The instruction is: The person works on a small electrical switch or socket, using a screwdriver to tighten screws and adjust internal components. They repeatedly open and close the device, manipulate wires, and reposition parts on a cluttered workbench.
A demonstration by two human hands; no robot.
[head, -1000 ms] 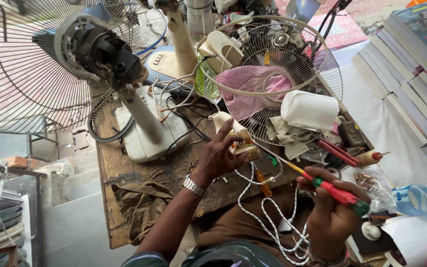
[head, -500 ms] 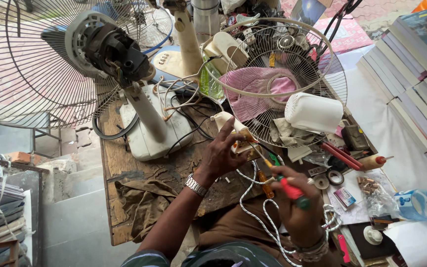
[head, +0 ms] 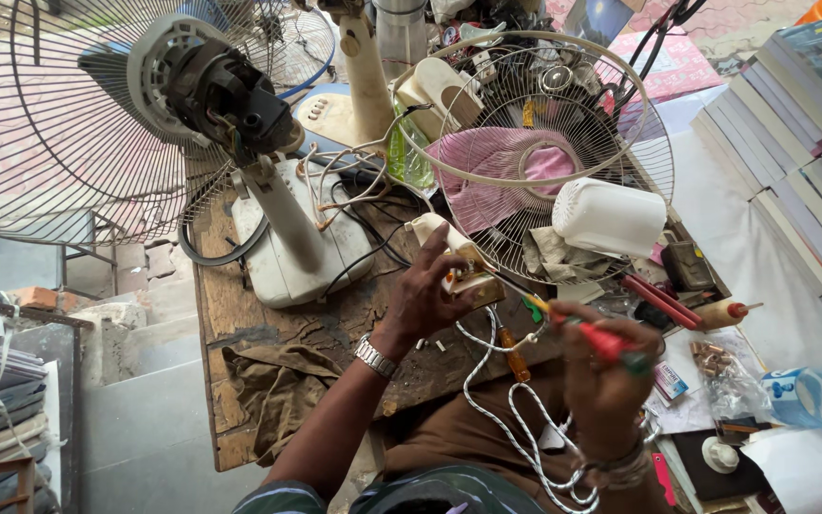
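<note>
Cream switch box [head: 459,266] at centre of wooden surface [head: 240,314], left hand [head: 430,295] fingers clasped round it. Right hand [head: 606,371] fingers grip red-handled screwdriver [head: 582,328], tip at box. White braided cord [head: 516,428] trails near. Fan guard [head: 563,152] beyond.

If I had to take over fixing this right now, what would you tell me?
Left hand: holds the small cream plastic switch box over the worn wooden workbench.
Right hand: grips the red-handled screwdriver, its tip pointed at the box.
A white braided cord hangs from the box toward the lap.
The white pedestal fan with bare motor and loose wires stands just left of the box; a round wire fan guard lies behind.
Done: the box is in hand and looks opened.
Left: I can't tell whether the tip has reached the box; its wiring is hidden.
</note>
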